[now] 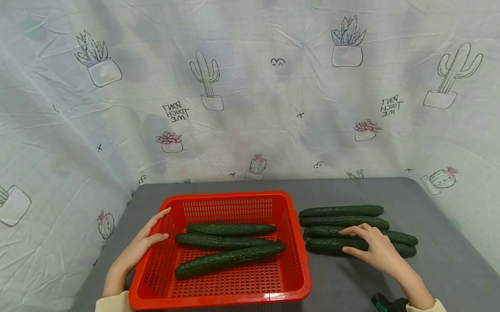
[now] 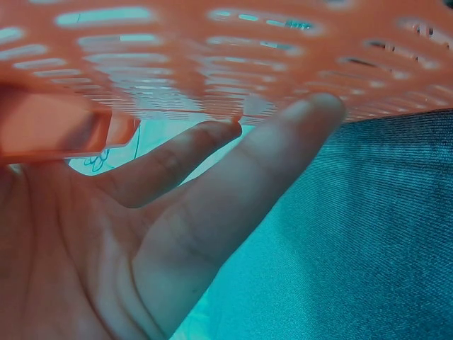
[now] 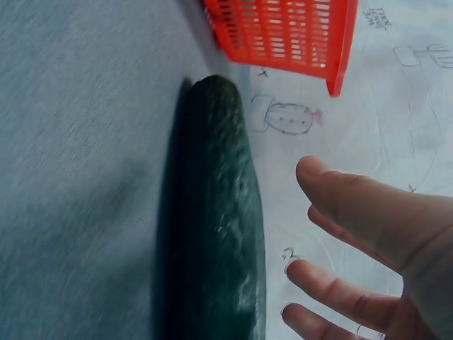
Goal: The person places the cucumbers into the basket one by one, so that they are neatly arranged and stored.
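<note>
A red plastic basket (image 1: 219, 299) with slotted walls stands on the grey table, and three dark green cucumbers (image 1: 231, 260) lie in it. At its left side my left hand (image 1: 135, 253) grips the rim; the left wrist view has fingers (image 2: 233, 184) under the rim against the outer wall. Right of the basket, several more cucumbers (image 1: 328, 245) lie side by side. My right hand (image 1: 379, 251) hovers over the nearest ones, its fingers spread and slightly bent. In the right wrist view a gap shows between that hand and the cucumber (image 3: 219, 219).
A black strap-like object with a green part (image 1: 387, 307) is by the right wrist. Grey table surface (image 1: 337, 289) extends in front of the cucumbers. A pale curtain (image 1: 247, 90) printed with potted cacti hangs behind and on both sides.
</note>
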A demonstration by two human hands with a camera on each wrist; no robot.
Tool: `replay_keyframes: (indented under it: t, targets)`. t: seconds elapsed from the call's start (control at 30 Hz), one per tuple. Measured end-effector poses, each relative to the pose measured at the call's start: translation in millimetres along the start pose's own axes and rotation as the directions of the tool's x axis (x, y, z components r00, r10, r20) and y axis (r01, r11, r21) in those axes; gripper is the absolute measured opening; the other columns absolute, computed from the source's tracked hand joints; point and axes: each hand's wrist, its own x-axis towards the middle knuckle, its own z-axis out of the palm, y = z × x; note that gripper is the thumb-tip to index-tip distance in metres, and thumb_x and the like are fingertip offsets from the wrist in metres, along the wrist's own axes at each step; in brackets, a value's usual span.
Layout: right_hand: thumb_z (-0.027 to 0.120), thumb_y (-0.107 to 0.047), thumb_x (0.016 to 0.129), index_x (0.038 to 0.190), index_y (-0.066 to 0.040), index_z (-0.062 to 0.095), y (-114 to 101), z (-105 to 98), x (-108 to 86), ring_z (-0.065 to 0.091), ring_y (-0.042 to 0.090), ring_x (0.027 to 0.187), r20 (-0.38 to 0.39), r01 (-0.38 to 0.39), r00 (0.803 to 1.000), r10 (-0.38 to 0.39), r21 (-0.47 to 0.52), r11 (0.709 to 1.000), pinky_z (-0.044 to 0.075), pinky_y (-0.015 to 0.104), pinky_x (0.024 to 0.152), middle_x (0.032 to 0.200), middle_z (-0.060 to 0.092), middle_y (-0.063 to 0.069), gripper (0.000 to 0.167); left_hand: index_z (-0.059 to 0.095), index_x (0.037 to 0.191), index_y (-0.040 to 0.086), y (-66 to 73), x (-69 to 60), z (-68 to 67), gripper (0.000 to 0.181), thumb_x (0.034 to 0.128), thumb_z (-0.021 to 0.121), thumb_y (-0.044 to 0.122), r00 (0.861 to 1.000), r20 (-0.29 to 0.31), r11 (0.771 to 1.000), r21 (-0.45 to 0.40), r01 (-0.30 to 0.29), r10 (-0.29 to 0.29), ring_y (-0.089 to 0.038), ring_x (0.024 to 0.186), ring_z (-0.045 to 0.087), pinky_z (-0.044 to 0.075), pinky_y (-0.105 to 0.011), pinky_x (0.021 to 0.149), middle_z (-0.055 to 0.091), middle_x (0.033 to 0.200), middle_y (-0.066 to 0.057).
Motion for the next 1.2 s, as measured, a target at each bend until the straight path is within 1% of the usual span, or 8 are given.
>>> replay_keyframes:
  t: [0.3, 0.47, 0.7, 0.83, 0.93, 1.07, 1.2]
  targets:
    - [0.073, -0.033, 0.078, 0.109, -0.018, 0.065, 16.5, -3.5, -8.8, 0.053, 0.024, 0.086, 0.024, -0.042, 0.999, 0.042, -0.022, 0.999, 0.040, 0.042, 0.064, 0.099, 0.058, 0.005, 0.036, 0.018, 0.149, 0.018, 0.6, -0.5, -0.3, 0.060, 0.0957, 0.046, 0.014, 1.000, -0.001, 1.000, 0.007, -0.006, 0.006, -0.041, 0.138, 0.006, 0.021, -0.066, 0.095, 0.007, 0.154, -0.014]
    - [0.072, -0.033, 0.078, 0.109, -0.017, 0.065, 27.4, -5.3, -11.3, 0.053, 0.025, 0.087, 0.024, -0.060, 0.998, 0.061, -0.014, 0.998, 0.041, 0.042, 0.064, 0.099, 0.058, 0.005, 0.035, 0.018, 0.149, 0.018, 1.5, -0.9, 0.1, 0.060, 0.0959, 0.046, 0.014, 1.000, -0.003, 1.000, 0.006, -0.004, 0.004, -0.041, 0.138, 0.006, 0.021, -0.066, 0.095, 0.006, 0.155, -0.013]
    - [0.073, -0.034, 0.078, 0.108, -0.017, 0.066, 39.1, -3.7, -14.3, 0.053, 0.026, 0.088, 0.034, -0.084, 0.996, 0.085, -0.028, 0.996, 0.042, 0.044, 0.065, 0.098, 0.058, 0.005, 0.035, 0.018, 0.149, 0.018, 3.1, -0.2, 0.3, 0.060, 0.0961, 0.046, 0.016, 1.000, 0.001, 1.000, 0.007, 0.001, -0.001, -0.041, 0.138, 0.006, 0.022, -0.066, 0.094, 0.005, 0.155, -0.013]
    - [0.074, -0.035, 0.076, 0.108, -0.019, 0.066, 43.3, -1.7, -16.1, 0.052, 0.031, 0.091, 0.026, -0.095, 0.995, 0.096, -0.038, 0.995, 0.039, 0.046, 0.065, 0.100, 0.059, 0.006, 0.036, 0.017, 0.149, 0.018, 2.4, 0.5, -0.5, 0.060, 0.0963, 0.046, 0.016, 1.000, 0.005, 1.000, 0.006, 0.000, 0.000, -0.041, 0.138, 0.006, 0.022, -0.066, 0.095, 0.005, 0.155, -0.013]
    - [0.075, -0.037, 0.075, 0.109, -0.019, 0.065, 45.8, 0.9, -16.6, 0.051, 0.034, 0.093, 0.029, -0.100, 0.994, 0.102, -0.058, 0.993, 0.037, 0.045, 0.064, 0.102, 0.058, 0.007, 0.040, 0.018, 0.149, 0.019, 1.7, 0.8, -1.0, 0.060, 0.0963, 0.046, 0.016, 1.000, 0.004, 1.000, 0.005, 0.001, -0.001, -0.041, 0.138, 0.006, 0.022, -0.065, 0.095, 0.005, 0.155, -0.012]
    - [0.075, -0.041, 0.073, 0.111, -0.019, 0.064, 49.4, 5.9, -16.3, 0.048, 0.035, 0.094, 0.034, -0.106, 0.993, 0.110, -0.081, 0.991, 0.033, 0.042, 0.065, 0.104, 0.056, 0.008, 0.045, 0.018, 0.149, 0.019, 1.3, 0.5, -0.8, 0.060, 0.0962, 0.046, 0.016, 1.000, 0.005, 1.000, 0.004, 0.006, -0.006, -0.041, 0.138, 0.006, 0.022, -0.065, 0.095, 0.005, 0.155, -0.012]
    - [0.077, -0.037, 0.071, 0.110, -0.018, 0.064, 52.9, 10.8, -15.6, 0.045, 0.032, 0.092, 0.012, -0.099, 0.995, 0.100, -0.082, 0.992, 0.029, 0.042, 0.066, 0.101, 0.053, 0.007, 0.045, 0.018, 0.149, 0.019, 1.3, -0.3, -0.3, 0.060, 0.0961, 0.046, 0.017, 1.000, 0.003, 1.000, 0.000, 0.010, -0.010, -0.041, 0.138, 0.006, 0.022, -0.066, 0.095, 0.005, 0.155, -0.013]
